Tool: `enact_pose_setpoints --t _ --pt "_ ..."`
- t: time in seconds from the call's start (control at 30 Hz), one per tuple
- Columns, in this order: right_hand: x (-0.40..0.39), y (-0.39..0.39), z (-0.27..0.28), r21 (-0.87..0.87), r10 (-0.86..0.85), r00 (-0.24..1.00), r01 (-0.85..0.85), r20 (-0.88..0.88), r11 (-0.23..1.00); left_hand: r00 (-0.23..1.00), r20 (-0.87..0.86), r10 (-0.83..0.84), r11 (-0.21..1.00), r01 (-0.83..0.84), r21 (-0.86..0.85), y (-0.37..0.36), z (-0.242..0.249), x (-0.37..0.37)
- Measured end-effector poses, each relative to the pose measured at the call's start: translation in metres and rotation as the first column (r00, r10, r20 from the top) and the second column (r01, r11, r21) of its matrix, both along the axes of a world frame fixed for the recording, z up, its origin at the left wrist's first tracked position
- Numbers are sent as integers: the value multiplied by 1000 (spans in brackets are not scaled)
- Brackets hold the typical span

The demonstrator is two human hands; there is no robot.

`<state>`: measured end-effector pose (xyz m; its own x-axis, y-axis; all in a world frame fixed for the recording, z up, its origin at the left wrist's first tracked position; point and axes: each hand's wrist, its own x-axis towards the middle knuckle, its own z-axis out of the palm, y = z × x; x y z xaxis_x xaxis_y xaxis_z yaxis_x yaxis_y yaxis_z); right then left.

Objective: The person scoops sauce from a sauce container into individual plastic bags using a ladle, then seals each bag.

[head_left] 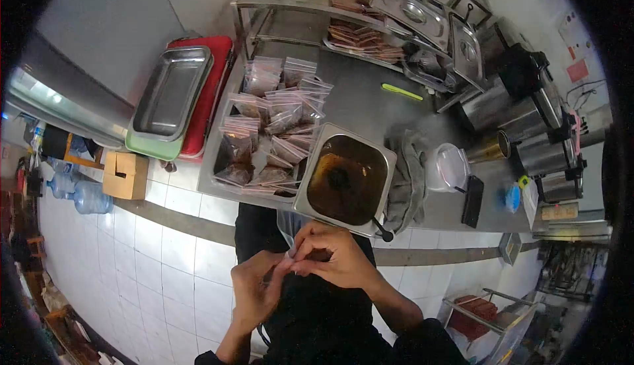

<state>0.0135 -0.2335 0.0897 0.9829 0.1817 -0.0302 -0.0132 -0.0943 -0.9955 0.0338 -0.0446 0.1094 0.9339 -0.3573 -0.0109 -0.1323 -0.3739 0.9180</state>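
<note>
My left hand [259, 287] and my right hand [330, 254] meet in front of my body, fingers pinched together at the edge of a clear plastic bag [286, 223]. The bag extends away from my fingers toward the counter edge; its contents, if any, cannot be made out. Just beyond my right hand stands a square steel pan [389, 167] of dark brown, oily liquid, with a black-tipped handle [383, 232] sticking out over its near corner. Left of the pan, a large tray [210, 175] is heaped with filled zip bags [284, 114].
A grey cloth [406, 187], white tub [446, 167] and black box-like object [472, 201] lie right of the pan. Farther back are a yellow-green knife-like tool [401, 92], a steel rack [290, 5] and tall pots [522, 117]. Stacked trays [173, 94] stand at left.
</note>
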Motion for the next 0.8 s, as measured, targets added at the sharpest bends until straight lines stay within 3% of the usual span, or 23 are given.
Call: enact_pose_setpoints --t 0.07,0.1,0.17,0.2,0.27,0.43,0.5,0.53,0.6,0.73,0.8 --pt "-1 -2 3 320 106 967 -28 -230 947 993 48 -107 993 105 44 6 2 2" --pt "-1 -1 2 320 103 967 -24 -232 947 987 95 -127 985 114 132 5 4 2" --pt "1 2 -3 -102 143 962 -122 231 987 982 49 -181 968 170 183 10 9 2" --pt "1 4 0 -101 145 962 -124 231 987 973 3 -231 947 224 230 11 11 3" --pt "-2 10 9 -466 326 916 -189 232 864 975 30 -222 955 211 207 13 3 1" --pt "-6 18 -5 -454 247 878 -38 410 890 981 145 -131 978 103 182 9 5 -4" --pt "-9 12 -4 -471 113 894 117 434 875 988 156 -9 972 -28 234 5 8 -7" --pt "-8 14 -3 -469 118 894 112 433 876 988 156 -3 971 -34 237 4 8 -8" --pt "-8 19 1 -427 -17 846 285 532 858 985 167 46 947 -96 307 0 8 -7" --pt "-5 22 7 -322 -80 843 289 532 902 979 166 114 951 -156 266 -10 13 -2" --pt "-5 20 9 -555 25 899 248 437 794 987 147 69 924 -119 363 -15 15 -2"
